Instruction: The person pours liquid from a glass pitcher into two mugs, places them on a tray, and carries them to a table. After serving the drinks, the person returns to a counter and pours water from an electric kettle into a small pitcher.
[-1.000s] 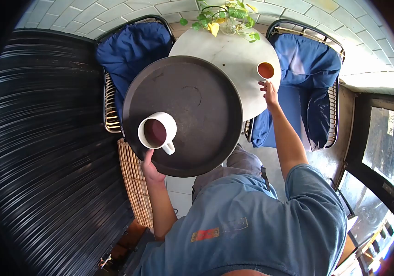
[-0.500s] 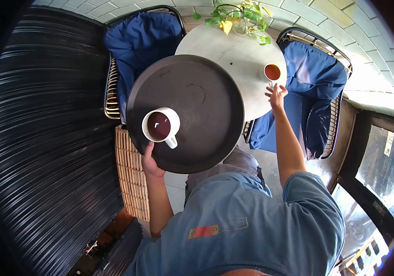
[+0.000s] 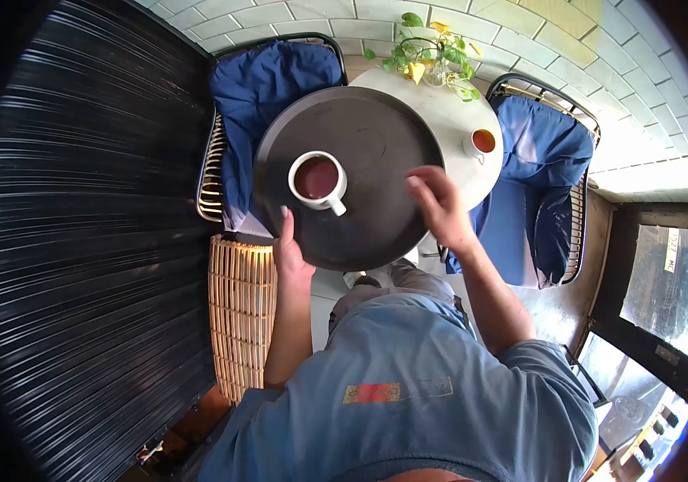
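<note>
My left hand point(image 3: 293, 255) grips the near left rim of a round dark tray point(image 3: 376, 217), thumb on top and the other fingers hidden below. On the tray stands a white mug point(image 3: 336, 197) of dark reddish drink, its handle toward me. Over the tray's right edge hovers my right hand point(image 3: 443, 210), empty, with fingers bent and apart. A second white mug point(image 3: 472, 146) holding amber-red drink stands upright on the right part of the pale round table point(image 3: 448, 108), apart from my hand.
A leafy plant in a glass vase point(image 3: 435, 74) stands at the table's back. Chairs with blue cushions flank the table, one left point(image 3: 280, 68) and one right point(image 3: 512, 217). A woven rattan piece point(image 3: 240, 313) and a black ridged panel point(image 3: 103, 225) are at left.
My right hand has left the mug on the table and moved left to the tray's edge. The tray, with its mug, has shifted slightly up and right in view.
</note>
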`<state>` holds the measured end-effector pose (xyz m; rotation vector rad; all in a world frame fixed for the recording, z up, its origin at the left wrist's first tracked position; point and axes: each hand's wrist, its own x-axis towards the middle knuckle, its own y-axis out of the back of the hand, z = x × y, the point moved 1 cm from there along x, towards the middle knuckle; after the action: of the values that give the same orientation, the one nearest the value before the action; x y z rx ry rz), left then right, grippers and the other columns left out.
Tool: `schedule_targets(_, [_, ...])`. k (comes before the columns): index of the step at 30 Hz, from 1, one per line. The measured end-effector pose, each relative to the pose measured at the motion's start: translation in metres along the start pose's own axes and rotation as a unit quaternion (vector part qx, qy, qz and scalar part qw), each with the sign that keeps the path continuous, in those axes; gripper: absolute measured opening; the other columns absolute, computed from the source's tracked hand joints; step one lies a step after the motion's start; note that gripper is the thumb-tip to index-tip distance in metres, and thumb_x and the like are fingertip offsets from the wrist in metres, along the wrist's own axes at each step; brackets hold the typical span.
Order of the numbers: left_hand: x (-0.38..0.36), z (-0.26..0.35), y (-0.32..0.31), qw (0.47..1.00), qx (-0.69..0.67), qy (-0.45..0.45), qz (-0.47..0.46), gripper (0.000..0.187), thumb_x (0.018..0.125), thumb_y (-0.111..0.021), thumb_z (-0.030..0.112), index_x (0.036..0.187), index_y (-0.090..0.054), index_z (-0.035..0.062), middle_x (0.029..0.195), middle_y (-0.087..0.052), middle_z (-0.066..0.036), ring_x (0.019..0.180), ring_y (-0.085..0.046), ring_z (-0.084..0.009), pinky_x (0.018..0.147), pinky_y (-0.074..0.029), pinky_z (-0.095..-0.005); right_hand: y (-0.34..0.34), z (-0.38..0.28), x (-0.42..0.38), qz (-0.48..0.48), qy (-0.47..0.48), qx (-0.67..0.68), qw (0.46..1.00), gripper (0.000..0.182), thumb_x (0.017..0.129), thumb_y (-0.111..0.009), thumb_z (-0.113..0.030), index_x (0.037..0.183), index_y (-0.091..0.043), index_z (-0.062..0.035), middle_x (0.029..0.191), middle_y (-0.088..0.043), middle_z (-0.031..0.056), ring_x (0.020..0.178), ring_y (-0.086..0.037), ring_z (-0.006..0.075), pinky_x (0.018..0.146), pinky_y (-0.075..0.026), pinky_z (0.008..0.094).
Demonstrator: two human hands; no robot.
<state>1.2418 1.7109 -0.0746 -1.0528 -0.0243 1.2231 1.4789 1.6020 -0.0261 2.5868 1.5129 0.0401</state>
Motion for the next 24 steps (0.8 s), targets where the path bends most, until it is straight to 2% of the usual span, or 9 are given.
schedule_targets(2, [-0.001,0.006,-0.012,1.0,0.015,-0.019,0.011,0.049,0.092,-0.055,0.036,0.12,-0.05,-0.0046,0.115,-0.06,-0.016,0.1,-0.062,-0.0263,0.087,-0.051,-0.0407,-0.031,-0.019,-0.005,-0.104,-0.048,0.041,0.993,0.029,0.092,-0.057,-0.024,0.11,-0.058,-0.0008,0.094,-0.065,0.011,0.09,-0.061,0.0149,0.08,-0.047,0.0284])
schedule_targets(3, [0.002,0.009,-0.012,0.999,0.026,-0.024,0.021,0.051,0.092,-0.056,0.036,0.118,-0.05,-0.0066,0.115,-0.059,-0.018,0.1,-0.062,-0.0262,0.087,-0.051,-0.0401,-0.047,-0.013,-0.004,-0.132,-0.03,0.042,0.99,0.034,0.093,-0.055,-0.027,0.114,-0.056,-0.0004,0.094,-0.064,0.0107,0.09,-0.061,0.0153,0.08,-0.047,0.0283])
schedule_targets(4, [0.0,0.013,-0.017,0.999,0.03,-0.023,0.036,0.054,0.091,-0.057,0.038,0.116,-0.05,-0.0097,0.113,-0.06,-0.019,0.098,-0.062,-0.0259,0.084,-0.052,-0.0389,-0.06,-0.015,-0.003,-0.149,-0.028,0.044,0.987,0.036,0.094,-0.052,-0.028,0.117,-0.054,-0.0005,0.093,-0.063,0.0081,0.085,-0.059,0.0135,0.077,-0.047,0.0266])
schedule_targets(6, [0.002,0.02,-0.014,0.999,0.034,-0.022,0.024,0.054,0.091,-0.057,0.038,0.116,-0.051,-0.0094,0.112,-0.06,-0.018,0.098,-0.062,-0.0256,0.083,-0.052,-0.0386,-0.08,-0.023,-0.001,-0.165,-0.024,0.042,0.985,0.038,0.096,-0.05,-0.03,0.12,-0.052,-0.0006,0.093,-0.062,0.0055,0.081,-0.057,0.0118,0.075,-0.047,0.025])
schedule_targets(8, [0.003,0.025,-0.011,0.998,0.05,-0.027,0.008,0.056,0.089,-0.059,0.041,0.115,-0.052,-0.0087,0.111,-0.061,-0.016,0.094,-0.063,-0.0244,0.081,-0.052,-0.0377,-0.094,-0.028,-0.002,-0.182,-0.102,0.036,0.977,0.041,0.097,-0.046,-0.036,0.116,-0.054,-0.0005,0.096,-0.062,0.0056,0.077,-0.058,0.011,0.071,-0.046,0.0241])
schedule_targets(15, [0.007,0.041,0.006,0.998,0.062,-0.016,-0.011,0.057,0.086,-0.063,0.041,0.115,-0.052,-0.0074,0.109,-0.062,-0.016,0.091,-0.064,-0.0238,0.079,-0.053,-0.0373,-0.133,-0.021,0.0,-0.14,-0.153,0.118,0.971,0.045,0.1,-0.035,-0.04,0.104,-0.056,-0.0002,0.091,-0.063,0.0067,0.074,-0.057,0.0103,0.065,-0.043,0.023])
schedule_targets(17, [0.008,0.047,0.014,0.997,0.071,-0.014,-0.004,0.057,0.085,-0.066,0.037,0.115,-0.052,-0.0082,0.107,-0.062,-0.015,0.093,-0.063,-0.0227,0.08,-0.052,-0.0365,-0.14,-0.015,0.001,-0.113,-0.091,0.065,0.987,0.043,0.1,-0.036,-0.037,0.103,-0.057,0.0007,0.088,-0.064,0.007,0.077,-0.058,0.0114,0.072,-0.047,0.0268])
schedule_targets(18, [0.009,0.05,0.018,0.997,0.071,-0.013,-0.002,0.057,0.085,-0.066,0.037,0.115,-0.052,-0.0082,0.107,-0.062,-0.015,0.093,-0.063,-0.0227,0.08,-0.052,-0.0365,-0.141,-0.013,0.001,-0.113,-0.093,0.065,0.987,0.043,0.1,-0.036,-0.037,0.103,-0.057,0.0007,0.088,-0.064,0.007,0.077,-0.058,0.0114,0.072,-0.047,0.0268])
schedule_targets(24, [0.003,0.076,0.042,0.972,0.191,-0.123,0.057,0.056,0.075,-0.078,0.024,0.113,-0.055,-0.0095,0.112,-0.059,-0.012,0.094,-0.059,-0.0186,0.084,-0.046,-0.0297,-0.123,-0.017,0.002,-0.04,-0.053,0.082,0.994,0.038,0.101,-0.032,-0.033,0.088,-0.053,-0.0045,0.093,-0.064,0.0065,0.077,-0.054,0.0095,0.07,-0.042,0.0234])
